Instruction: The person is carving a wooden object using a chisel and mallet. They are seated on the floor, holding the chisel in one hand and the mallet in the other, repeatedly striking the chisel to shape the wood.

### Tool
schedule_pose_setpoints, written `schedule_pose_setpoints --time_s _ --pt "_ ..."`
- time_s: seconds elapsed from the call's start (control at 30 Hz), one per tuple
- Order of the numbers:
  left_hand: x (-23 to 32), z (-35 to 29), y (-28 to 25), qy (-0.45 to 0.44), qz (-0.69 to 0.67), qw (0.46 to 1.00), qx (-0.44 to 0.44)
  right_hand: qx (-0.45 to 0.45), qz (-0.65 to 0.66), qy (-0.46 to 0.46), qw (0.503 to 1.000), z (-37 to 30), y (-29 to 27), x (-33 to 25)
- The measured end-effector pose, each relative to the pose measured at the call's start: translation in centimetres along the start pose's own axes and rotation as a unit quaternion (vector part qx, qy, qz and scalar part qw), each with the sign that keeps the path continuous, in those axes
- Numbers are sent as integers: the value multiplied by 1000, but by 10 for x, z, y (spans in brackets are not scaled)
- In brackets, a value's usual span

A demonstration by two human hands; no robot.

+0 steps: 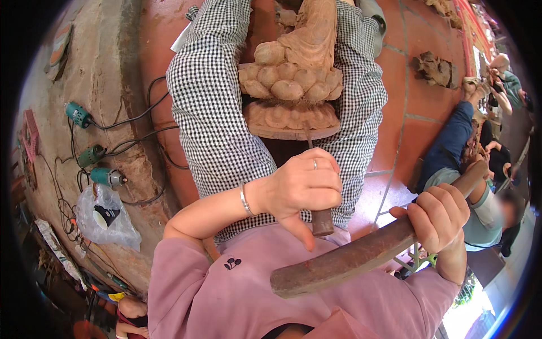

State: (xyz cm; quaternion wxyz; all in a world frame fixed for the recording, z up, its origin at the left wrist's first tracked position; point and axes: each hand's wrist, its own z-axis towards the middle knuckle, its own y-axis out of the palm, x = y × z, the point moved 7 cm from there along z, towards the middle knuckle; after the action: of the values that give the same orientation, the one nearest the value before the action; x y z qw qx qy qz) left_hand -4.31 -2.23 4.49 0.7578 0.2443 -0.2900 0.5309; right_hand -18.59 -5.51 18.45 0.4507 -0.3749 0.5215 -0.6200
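The person's left hand [302, 183] is closed around a wooden-handled chisel [319, 195], whose thin blade runs up to the underside of the pale carved wooden statue with its lotus-petal base [291, 85], which stands between the checked trouser legs [212, 113] on the red tiled floor [420, 96]. The right hand [437, 217] grips a long dark reddish wooden mallet [350, 260], its heavy end hanging just below the chisel's butt. To cut well here, the chisel should likely stay steady against the base while the mallet lands squarely on the handle's end, with light taps so the edge does not slip into the petals. At the left, a clear plastic bag [107, 217] holds a dark cup-like object beside three teal power tools [93, 152].
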Motion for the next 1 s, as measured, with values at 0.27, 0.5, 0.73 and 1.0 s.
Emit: schedule_pose_setpoints --time_s 0.27,0.5,0.73,1.0 --pt "-13 -10 -39 -170 -174 965 100 -13 2 29 999 9 5 8" --pt "-28 -2 -55 -215 -258 930 151 -51 -1 46 998 30 3 8" --pt "-30 0 -48 -209 -230 942 124 -53 -6 73 996 26 -3 10" --pt "-25 -2 -38 -179 -213 951 136 -106 -17 117 987 23 -2 14"
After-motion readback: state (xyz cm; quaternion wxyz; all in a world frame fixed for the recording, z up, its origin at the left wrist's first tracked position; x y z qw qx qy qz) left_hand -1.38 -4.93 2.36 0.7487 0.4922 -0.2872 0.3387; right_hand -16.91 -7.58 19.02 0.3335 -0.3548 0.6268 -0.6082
